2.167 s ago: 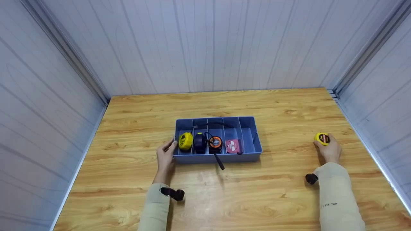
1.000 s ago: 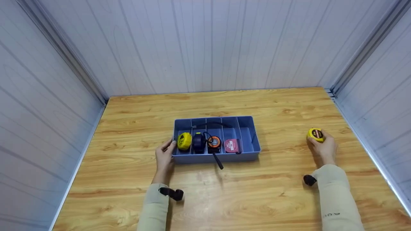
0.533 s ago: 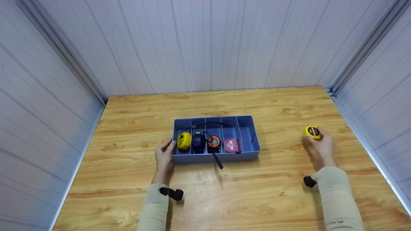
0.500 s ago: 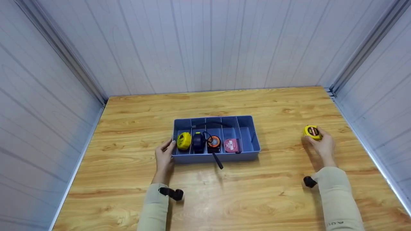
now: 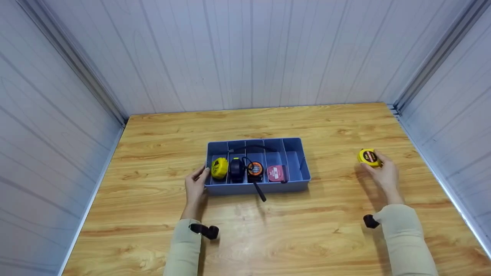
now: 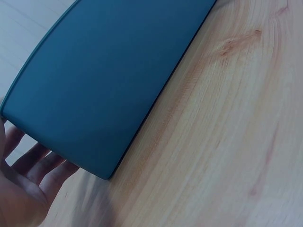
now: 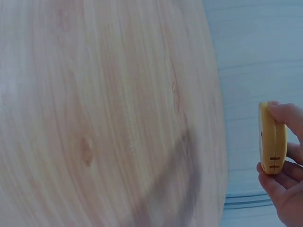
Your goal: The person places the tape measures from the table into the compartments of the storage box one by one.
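Observation:
My right hand pinches a yellow tape measure with a dark round label, out to the right of the box. In the right wrist view the thumb and fingers hold the yellow case by its two ends, and a shadow falls on the wood. My left hand grips the left end of a blue compartment box, thumb at the rim and fingers along the outer wall. Inside sit a yellow tape measure, a dark blue one, an orange-and-black one and a pink one.
The box stands on a wood-grain table. Its rightmost compartment shows a bare floor. A black strap hangs over the front edge; another lies across the dividers. Pale panel walls enclose the table at the back and sides.
My right hand has carried the yellow tape measure leftward and a little away from me, its shadow now farther from the hand. My left hand and the box stay in place.

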